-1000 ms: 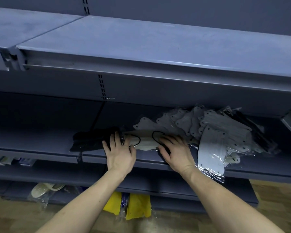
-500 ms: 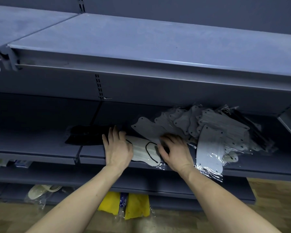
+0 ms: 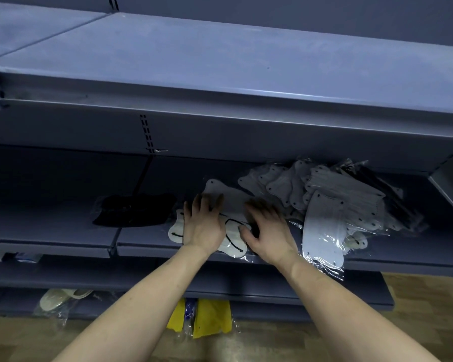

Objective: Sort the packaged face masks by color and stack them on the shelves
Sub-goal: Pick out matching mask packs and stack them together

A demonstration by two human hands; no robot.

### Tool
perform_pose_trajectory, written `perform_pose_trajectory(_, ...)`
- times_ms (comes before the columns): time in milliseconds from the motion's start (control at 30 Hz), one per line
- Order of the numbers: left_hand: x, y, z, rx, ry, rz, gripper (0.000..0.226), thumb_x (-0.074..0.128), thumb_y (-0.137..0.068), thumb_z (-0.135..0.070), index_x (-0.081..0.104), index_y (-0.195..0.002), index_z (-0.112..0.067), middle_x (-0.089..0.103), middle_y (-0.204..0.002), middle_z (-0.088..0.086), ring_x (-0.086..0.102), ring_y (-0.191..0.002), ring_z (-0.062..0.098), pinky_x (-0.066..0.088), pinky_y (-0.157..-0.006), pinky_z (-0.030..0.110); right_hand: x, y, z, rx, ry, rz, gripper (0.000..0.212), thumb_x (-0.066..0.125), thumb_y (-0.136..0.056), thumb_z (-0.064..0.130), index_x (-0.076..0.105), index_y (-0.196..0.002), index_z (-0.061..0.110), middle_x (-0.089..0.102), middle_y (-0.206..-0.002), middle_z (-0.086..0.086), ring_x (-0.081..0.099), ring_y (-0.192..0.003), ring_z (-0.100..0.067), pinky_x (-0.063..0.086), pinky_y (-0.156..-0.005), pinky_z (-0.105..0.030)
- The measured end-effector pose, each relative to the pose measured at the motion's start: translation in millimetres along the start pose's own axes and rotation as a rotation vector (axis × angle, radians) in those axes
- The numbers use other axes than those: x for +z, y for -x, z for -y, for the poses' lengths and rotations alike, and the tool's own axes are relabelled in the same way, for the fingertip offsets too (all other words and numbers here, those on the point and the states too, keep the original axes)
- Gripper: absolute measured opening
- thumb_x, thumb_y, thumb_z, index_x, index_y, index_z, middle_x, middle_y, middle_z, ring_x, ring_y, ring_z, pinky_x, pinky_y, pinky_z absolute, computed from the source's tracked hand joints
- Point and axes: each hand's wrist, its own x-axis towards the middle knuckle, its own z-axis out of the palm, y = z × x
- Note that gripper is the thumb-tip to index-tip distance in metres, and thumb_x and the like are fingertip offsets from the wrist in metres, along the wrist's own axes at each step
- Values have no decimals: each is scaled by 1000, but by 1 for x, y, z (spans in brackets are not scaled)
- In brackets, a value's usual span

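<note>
On the middle shelf (image 3: 50, 231) a cream packaged mask with black ear loops (image 3: 233, 240) lies near the front edge. My left hand (image 3: 203, 224) rests flat on it with fingers straight. My right hand (image 3: 268, 231) lies beside it, fingers spread and blurred, touching that mask's right end and a white packaged mask (image 3: 230, 195) behind it. A black packaged mask (image 3: 135, 210) lies to the left, apart from my hands. A heap of white packaged masks (image 3: 332, 205) fills the right of the shelf, with black packaged masks (image 3: 377, 186) at its far side.
The upper shelf (image 3: 220, 74) overhangs the working shelf. Below, on the lowest shelf, a pale packaged mask (image 3: 60, 299) sits at left. Yellow packaged masks (image 3: 209, 320) lie at the floor's edge. One white mask (image 3: 322, 236) overhangs the front edge at right.
Both hands slid forward over the cream mask. The right hand's fingers moved up toward the white mask behind. The black mask stays at left where the left hand let go of it.
</note>
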Motion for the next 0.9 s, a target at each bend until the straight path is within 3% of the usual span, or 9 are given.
perform_pose_trajectory(133,3,0,1,-47,92,-97,56,45,-92,-31,44,-147,-28,44,-128,11,37,-121,35,27,-112,53,-1,4,3,-38,-16,-33,69,49,-87,65,52,-141,22,50,-145,-4,36,-136,-23,27,-115,-41)
perform_pose_trajectory(367,3,2,2,-99,162,-179,35,50,-93,-33,64,-125,-28,52,-115,10,43,-103,32,38,-95,44,-2,1,1,-8,-57,57,77,61,-77,70,48,-143,33,43,-151,3,31,-142,-21,18,-117,-33)
perform_pose_trajectory(500,4,4,3,-103,202,-215,24,55,-92,-29,68,-112,-24,54,-113,9,44,-101,30,38,-91,42,0,2,0,5,-57,40,75,57,-76,72,52,-140,32,46,-149,4,33,-141,-21,22,-117,-35)
perform_pose_trajectory(600,6,5,4,-98,242,-237,20,57,-93,-26,68,-108,-21,51,-119,11,43,-106,32,43,-92,47,-1,2,1,1,-52,33,70,57,-79,70,55,-137,32,48,-147,4,35,-140,-22,26,-116,-37)
perform_pose_trajectory(700,9,5,4,-95,262,-270,20,57,-94,-23,66,-109,-14,44,-133,14,38,-123,36,44,-98,52,0,3,2,9,-49,-2,71,60,-80,65,52,-139,27,47,-148,-1,36,-136,-24,31,-115,-41)
perform_pose_trajectory(800,13,4,3,-95,292,-301,30,49,-99,-24,58,-119,-2,32,-151,20,23,-143,38,33,-113,52,1,4,3,18,-55,-30,66,63,-80,59,50,-135,24,48,-143,-3,44,-130,-30,37,-109,-42)
perform_pose_trajectory(900,11,5,2,-131,331,-273,41,38,-103,-28,49,-128,2,15,-159,24,11,-150,39,17,-122,48,2,6,3,10,-64,-57,57,65,-80,53,54,-128,23,47,-144,-5,47,-128,-34,40,-107,-42)
